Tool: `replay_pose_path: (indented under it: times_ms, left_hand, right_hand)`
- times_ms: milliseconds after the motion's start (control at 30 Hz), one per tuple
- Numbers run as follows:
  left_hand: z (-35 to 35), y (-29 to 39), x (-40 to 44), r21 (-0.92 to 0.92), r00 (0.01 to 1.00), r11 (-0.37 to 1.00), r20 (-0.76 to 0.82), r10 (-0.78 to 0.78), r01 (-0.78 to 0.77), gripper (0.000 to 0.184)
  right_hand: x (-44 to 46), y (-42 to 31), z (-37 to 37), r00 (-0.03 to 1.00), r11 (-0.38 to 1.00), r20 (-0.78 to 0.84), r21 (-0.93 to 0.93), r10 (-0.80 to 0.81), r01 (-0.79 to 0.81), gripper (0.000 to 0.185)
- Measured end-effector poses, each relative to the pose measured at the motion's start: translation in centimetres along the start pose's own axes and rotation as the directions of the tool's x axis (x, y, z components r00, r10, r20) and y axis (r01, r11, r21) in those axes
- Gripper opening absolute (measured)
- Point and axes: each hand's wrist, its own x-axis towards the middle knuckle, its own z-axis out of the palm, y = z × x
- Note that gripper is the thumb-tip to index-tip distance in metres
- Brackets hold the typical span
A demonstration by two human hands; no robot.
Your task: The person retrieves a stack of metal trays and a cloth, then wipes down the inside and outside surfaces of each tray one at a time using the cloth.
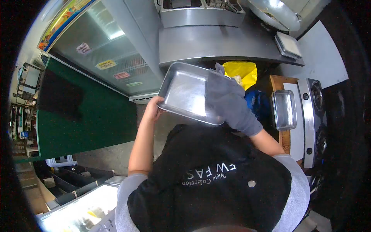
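A shallow rectangular metal tray (189, 91) is held up in front of my body, tilted, with its inside facing me. My left hand (154, 108) grips the tray's lower left corner, thumb on the rim. At the tray's right side, a grey cloth (228, 100) drapes over my right hand and covers part of the tray's inside. The cloth hides the fingers of my right hand (253, 129); only the wrist and forearm come out below it.
Ahead is a steel counter (208, 44) with a wok (276, 15) at its right. A yellow bag (243, 73) sits below. Another metal tray (284, 110) stands beside the stove (309, 131). To the left are a glass-door fridge (104, 54) and a green board (89, 127).
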Motion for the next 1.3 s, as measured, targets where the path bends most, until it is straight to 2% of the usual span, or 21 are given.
replay_pose_path:
  times_ms: [33,67,100,167,200,233,267,300,500,667,733,767,833,867,933,967,1100,1133,1167,1267,1300]
  left_hand:
    - [0.1,0.0,-0.3,0.230,0.988,0.968,-0.096,0.121,-0.096,0.045]
    - [-1.6,-2.5,2.0,0.134,0.953,0.943,0.036,0.302,-0.304,0.040]
    - [-0.4,-1.8,1.0,0.209,0.944,0.923,0.014,0.328,-0.324,0.042]
    - [1.2,-2.1,0.2,0.212,0.919,0.894,0.093,0.383,-0.394,0.047]
    - [2.0,-2.5,0.0,0.274,0.909,0.867,0.095,0.406,-0.416,0.049]
    - [3.2,-2.7,-0.3,0.256,0.902,0.865,0.109,0.418,-0.432,0.050]
    - [4.4,-2.6,-0.8,0.238,0.896,0.863,0.122,0.428,-0.445,0.051]
    - [5.4,-2.5,-1.2,0.255,0.882,0.844,0.160,0.444,-0.471,0.053]
    - [7.6,-0.7,-1.2,0.288,0.791,0.737,0.182,0.585,-0.611,0.049]
    - [6.7,-1.3,-0.3,0.282,0.765,0.717,0.131,0.630,-0.638,0.055]
    - [6.3,-2.1,0.6,0.212,0.799,0.777,0.033,0.601,-0.593,0.052]
    - [6.3,-2.1,0.5,0.219,0.822,0.793,0.124,0.556,-0.569,0.049]
    - [10.3,-0.8,-2.4,0.148,0.872,0.873,0.245,0.423,-0.465,0.040]
    - [10.9,-3.4,-1.5,0.252,0.874,0.845,0.266,0.407,-0.471,0.031]
    - [12.5,-4.5,-0.6,0.192,0.887,0.876,0.239,0.396,-0.443,0.024]
    - [13.6,-4.4,-0.8,0.255,0.929,0.894,0.150,0.339,-0.368,0.021]
    - [15.5,-4.3,-0.9,0.175,0.916,0.899,0.076,0.395,-0.402,0.023]
    - [15.8,-3.9,-0.7,0.389,0.847,0.759,0.131,0.515,-0.521,0.028]
    - [16.2,-3.4,-0.6,0.571,0.765,0.557,0.216,0.606,-0.603,0.035]
    - [18.4,0.6,-1.6,0.713,0.762,0.386,0.323,0.561,-0.586,0.041]
    - [19.2,2.2,-2.1,0.770,0.799,0.357,0.310,0.516,-0.529,0.049]
  right_hand:
    - [-0.5,1.1,-0.4,0.981,0.926,0.111,0.329,0.156,-0.185,0.039]
    - [-0.6,1.9,-0.5,0.929,0.717,0.264,0.592,0.260,-0.368,0.037]
    - [0.1,1.8,-0.3,0.928,0.716,0.263,0.591,0.265,-0.372,0.037]
    - [2.4,0.3,0.0,0.873,0.488,0.018,0.824,0.487,-0.289,0.032]
    - [3.8,-0.7,-0.3,0.868,0.490,0.012,0.821,0.496,-0.292,0.032]
    - [5.3,-1.7,-0.9,0.926,0.856,0.023,0.373,0.377,-0.358,0.031]
    - [6.0,-2.2,-1.2,0.953,0.947,0.112,-0.190,0.282,-0.258,0.030]
    - [4.3,-2.0,0.9,0.991,0.955,-0.112,-0.294,-0.066,0.031,0.028]
    - [4.6,-4.7,1.3,0.979,0.967,0.059,0.179,-0.193,0.180,0.029]
    - [3.6,-3.5,1.7,0.967,0.918,0.057,0.332,-0.249,0.217,0.031]
    - [1.9,-2.4,3.7,0.985,0.714,0.151,0.699,-0.089,-0.043,0.029]
    - [0.9,-1.7,5.1,0.975,0.542,0.221,0.823,-0.027,-0.172,0.029]
    - [-1.9,-0.9,8.1,0.918,0.101,0.394,0.912,0.049,-0.397,0.028]
    - [-3.2,-0.4,9.0,0.873,-0.131,0.485,0.870,0.057,-0.475,0.028]
    - [-5.7,0.3,9.9,0.746,0.505,0.654,0.604,0.128,-0.616,0.031]
    - [-8.6,1.9,16.3,0.926,0.631,0.373,0.734,-0.063,-0.252,0.027]
    - [-7.5,2.1,10.1,0.850,0.460,0.527,0.754,0.003,-0.469,0.021]
    - [-6.9,2.6,9.8,0.918,0.805,0.391,0.562,-0.058,-0.188,0.020]
    - [-6.3,3.1,9.3,0.942,0.968,0.284,0.224,-0.179,0.116,0.018]
    - [-2.9,3.2,3.9,0.965,0.968,0.191,0.209,-0.179,0.138,0.020]
    - [-1.4,3.5,3.9,0.981,0.927,-0.024,0.322,-0.193,0.190,0.023]
